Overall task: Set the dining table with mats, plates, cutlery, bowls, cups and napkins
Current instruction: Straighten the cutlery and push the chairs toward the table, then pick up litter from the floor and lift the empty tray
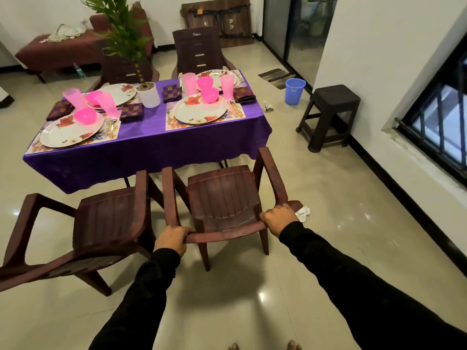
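Note:
A dark brown plastic chair (225, 195) stands in front of the table, its seat facing the purple tablecloth (151, 140). My left hand (173, 239) grips the left end of its top back rail and my right hand (279, 217) grips the right end. The table carries floral mats, white flowered plates (199, 111), pink bowls (209, 94), pink cups (189, 83), checked napkins (171, 93) and cutlery (236, 107). A white pot with a plant (148, 94) sits mid-table.
A second brown chair (101, 223) stands just left of the held one. Two more chairs are at the table's far side. A dark stool (331, 114) and a blue bucket (294, 90) stand right, near the wall. Crumpled paper (303, 213) lies on the floor.

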